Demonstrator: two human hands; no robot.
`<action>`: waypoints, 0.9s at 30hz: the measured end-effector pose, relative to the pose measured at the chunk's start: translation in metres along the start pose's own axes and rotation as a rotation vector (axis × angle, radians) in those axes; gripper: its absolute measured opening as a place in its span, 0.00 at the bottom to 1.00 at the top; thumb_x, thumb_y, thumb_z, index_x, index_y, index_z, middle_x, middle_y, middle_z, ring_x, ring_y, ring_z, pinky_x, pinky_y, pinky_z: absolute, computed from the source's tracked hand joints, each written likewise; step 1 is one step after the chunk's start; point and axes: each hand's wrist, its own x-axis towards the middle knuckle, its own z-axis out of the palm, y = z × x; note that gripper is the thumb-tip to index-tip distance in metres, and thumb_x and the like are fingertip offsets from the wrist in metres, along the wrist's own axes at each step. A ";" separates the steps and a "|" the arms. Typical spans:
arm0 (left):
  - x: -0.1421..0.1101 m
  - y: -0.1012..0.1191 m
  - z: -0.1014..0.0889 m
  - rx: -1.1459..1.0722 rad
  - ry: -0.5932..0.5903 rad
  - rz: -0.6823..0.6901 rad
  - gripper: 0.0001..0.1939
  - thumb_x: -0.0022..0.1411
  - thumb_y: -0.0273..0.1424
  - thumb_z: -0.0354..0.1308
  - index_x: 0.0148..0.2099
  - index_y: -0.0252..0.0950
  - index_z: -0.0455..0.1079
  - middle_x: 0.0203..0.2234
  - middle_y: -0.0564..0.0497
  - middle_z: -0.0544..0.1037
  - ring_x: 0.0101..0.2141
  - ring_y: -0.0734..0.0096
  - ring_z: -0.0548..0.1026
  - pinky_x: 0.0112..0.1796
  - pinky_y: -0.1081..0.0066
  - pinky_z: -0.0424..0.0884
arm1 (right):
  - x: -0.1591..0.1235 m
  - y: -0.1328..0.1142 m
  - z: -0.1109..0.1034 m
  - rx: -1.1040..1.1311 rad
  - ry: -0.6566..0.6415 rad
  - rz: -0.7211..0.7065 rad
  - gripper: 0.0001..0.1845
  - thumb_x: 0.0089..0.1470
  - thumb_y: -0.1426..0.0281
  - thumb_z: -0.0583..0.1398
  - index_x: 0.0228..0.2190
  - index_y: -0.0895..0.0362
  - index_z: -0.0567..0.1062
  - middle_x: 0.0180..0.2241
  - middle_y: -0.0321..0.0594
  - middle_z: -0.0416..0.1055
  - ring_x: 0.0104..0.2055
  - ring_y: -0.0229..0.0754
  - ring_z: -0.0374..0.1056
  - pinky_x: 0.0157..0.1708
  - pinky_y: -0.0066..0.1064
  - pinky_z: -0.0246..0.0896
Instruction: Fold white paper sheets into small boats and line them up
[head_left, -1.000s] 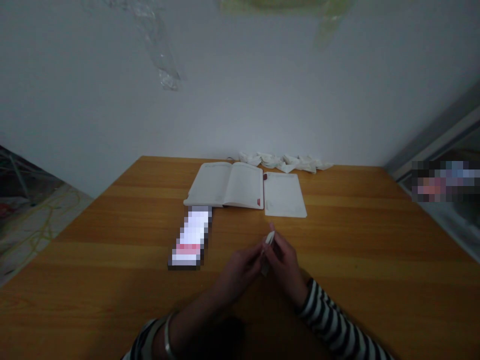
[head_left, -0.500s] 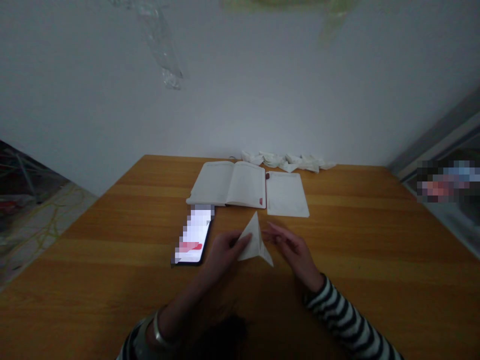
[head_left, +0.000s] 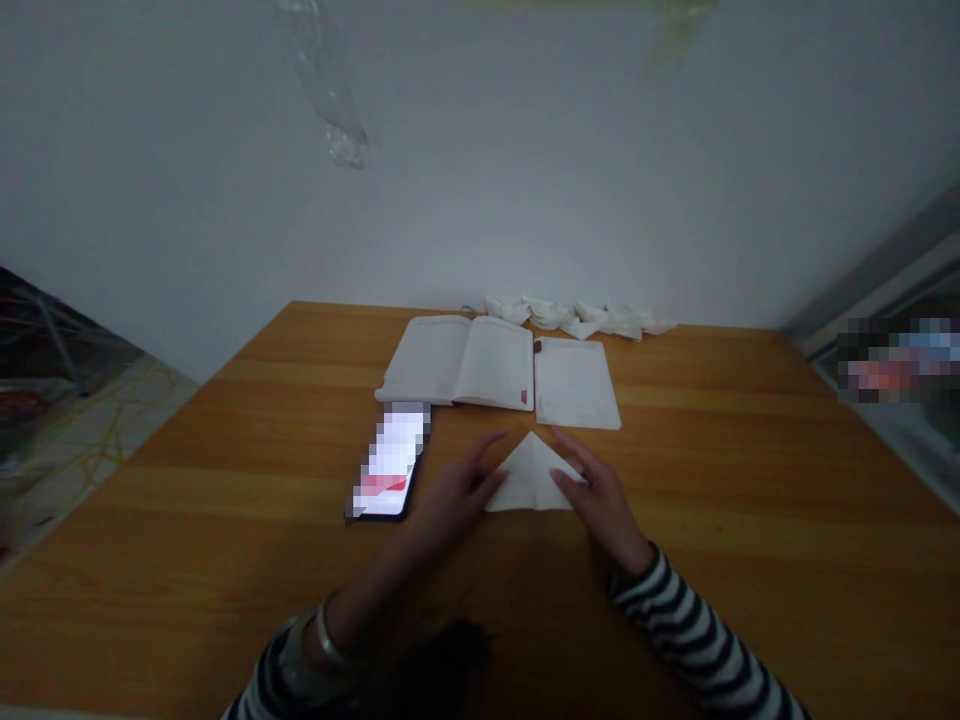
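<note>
A white folded sheet of paper [head_left: 533,482] lies spread into a triangle, its point facing away from me and a crease running down its middle. My left hand [head_left: 466,490] pinches the left corner, thumb at the edge and index finger stretched out beyond it. On the other side my right hand [head_left: 598,492] grips the right part, with the thumb on top and the fingers behind the slanted edge. What lies under the paper is hidden.
Left of my hands is a lit phone [head_left: 390,465]. Beyond it rest an open notebook [head_left: 491,362] and a loose white sheet [head_left: 577,385]. Crumpled white paper [head_left: 577,317] lines the table's back edge by the wall. The wooden table [head_left: 750,450] extends to both sides.
The folded paper has gone from a narrow, half-closed shape to a flatter, wider triangle. My right hand, apart from it before, now grips its right side.
</note>
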 end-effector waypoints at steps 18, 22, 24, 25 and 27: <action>0.000 -0.022 0.019 0.567 -0.065 0.395 0.23 0.65 0.37 0.58 0.60 0.35 0.66 0.61 0.36 0.65 0.59 0.51 0.68 0.55 0.53 0.70 | 0.010 0.011 -0.031 -0.713 -0.404 -0.493 0.36 0.50 0.66 0.69 0.59 0.56 0.67 0.62 0.52 0.64 0.63 0.52 0.61 0.61 0.51 0.57; -0.003 -0.014 0.017 0.596 -0.074 0.402 0.17 0.67 0.33 0.55 0.56 0.33 0.69 0.61 0.36 0.66 0.60 0.53 0.67 0.56 0.55 0.70 | 0.010 0.010 -0.030 -0.718 -0.408 -0.486 0.29 0.54 0.68 0.66 0.57 0.56 0.70 0.59 0.50 0.67 0.62 0.50 0.63 0.60 0.49 0.60; -0.005 -0.009 0.019 0.639 -0.079 0.411 0.15 0.69 0.30 0.52 0.55 0.31 0.69 0.60 0.36 0.68 0.60 0.55 0.66 0.56 0.56 0.69 | 0.009 0.007 -0.030 -0.741 -0.433 -0.484 0.29 0.54 0.69 0.66 0.57 0.59 0.70 0.59 0.52 0.67 0.62 0.50 0.62 0.61 0.48 0.60; -0.006 -0.008 0.020 0.660 -0.084 0.417 0.15 0.69 0.30 0.53 0.55 0.30 0.69 0.59 0.36 0.68 0.61 0.55 0.66 0.57 0.56 0.69 | 0.008 0.005 -0.029 -0.750 -0.450 -0.484 0.30 0.54 0.68 0.66 0.57 0.60 0.70 0.60 0.53 0.66 0.63 0.50 0.61 0.61 0.47 0.60; -0.007 -0.007 0.022 0.692 -0.088 0.424 0.18 0.68 0.32 0.54 0.57 0.28 0.66 0.59 0.34 0.68 0.61 0.54 0.65 0.57 0.56 0.69 | 0.005 0.001 -0.029 -0.765 -0.477 -0.481 0.32 0.53 0.68 0.67 0.58 0.61 0.69 0.60 0.54 0.65 0.64 0.50 0.60 0.61 0.46 0.60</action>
